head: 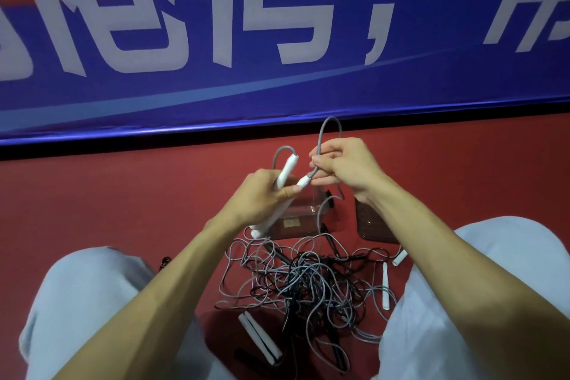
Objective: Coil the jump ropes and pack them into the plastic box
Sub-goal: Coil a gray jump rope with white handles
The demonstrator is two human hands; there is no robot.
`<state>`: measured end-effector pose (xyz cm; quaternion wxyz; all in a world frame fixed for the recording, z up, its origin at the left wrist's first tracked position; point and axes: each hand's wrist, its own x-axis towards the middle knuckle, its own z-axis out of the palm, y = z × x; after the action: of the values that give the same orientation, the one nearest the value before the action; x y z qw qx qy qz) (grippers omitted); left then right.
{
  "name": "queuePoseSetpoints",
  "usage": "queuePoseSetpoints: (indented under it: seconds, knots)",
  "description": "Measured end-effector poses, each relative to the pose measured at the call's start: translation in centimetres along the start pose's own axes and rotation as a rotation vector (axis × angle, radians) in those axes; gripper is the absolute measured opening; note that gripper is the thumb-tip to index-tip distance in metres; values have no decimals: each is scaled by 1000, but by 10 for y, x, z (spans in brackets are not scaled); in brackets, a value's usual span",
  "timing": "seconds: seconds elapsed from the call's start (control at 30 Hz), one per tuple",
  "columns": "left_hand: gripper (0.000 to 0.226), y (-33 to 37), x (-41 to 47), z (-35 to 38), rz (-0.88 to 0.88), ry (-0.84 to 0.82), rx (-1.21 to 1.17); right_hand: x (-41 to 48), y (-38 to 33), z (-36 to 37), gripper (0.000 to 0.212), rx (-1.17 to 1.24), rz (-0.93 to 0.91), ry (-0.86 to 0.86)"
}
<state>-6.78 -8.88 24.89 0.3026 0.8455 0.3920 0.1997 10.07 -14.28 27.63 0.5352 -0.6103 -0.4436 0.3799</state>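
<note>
A blue banner (277,86) backs the red floor (123,194), where the person sits with the tangle (308,284) of grey and black ropes heaped between the knees, close enough to draw one rope out at a time. The clear box (303,210) stands just beyond it, under the hands, handy for finished coils; what it holds I cannot tell. The left hand (256,197) grips two white handles (287,170) together, probably to keep both ends paired. The right hand (345,166) pinches the grey cord (330,133) beside one handle, its loop arching upward — a first turn, I judge.
</note>
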Motion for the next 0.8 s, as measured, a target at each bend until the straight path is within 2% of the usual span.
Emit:
queuePoseSetpoints:
  seconds: [0.17, 0.27, 0.33, 0.37, 0.4, 0.5, 0.53, 0.6, 0.7, 0.8]
  knots:
    - [39, 5, -1, -2, -21, -49, 76, 1, -2, 1, 6, 203, 20, 17]
    - [39, 6, -1, -3, 7, -44, 143, 2, -1, 2, 3, 276, 45, -7]
    - [36, 2, -1, -6, 20, -61, 182, 3, -1, 2, 8, 292, 70, -16]
    - [35, 1, -2, -8, 28, -75, 225, 2, -1, 2, 12, 238, 74, -6]
    - [34, 0, -3, -9, 34, -87, 288, 1, -1, 1, 19, 83, 49, 25]
    - [26, 0, -7, -11, 53, -65, 468, 0, 0, -2, 42, -621, -159, 238]
    - [23, 1, -8, -12, 73, -44, 515, -1, 1, -1, 44, -699, -222, 306]
    - [19, -1, -9, -14, 129, 5, 598, -2, 1, 2, 40, -668, -351, 340]
    - [18, -2, -9, -17, 193, 77, 662, 0, 5, 7, 27, -591, -499, 123]
    - [14, -1, -9, -18, 203, 125, 675, 2, 8, 6, 29, -584, -411, -128]
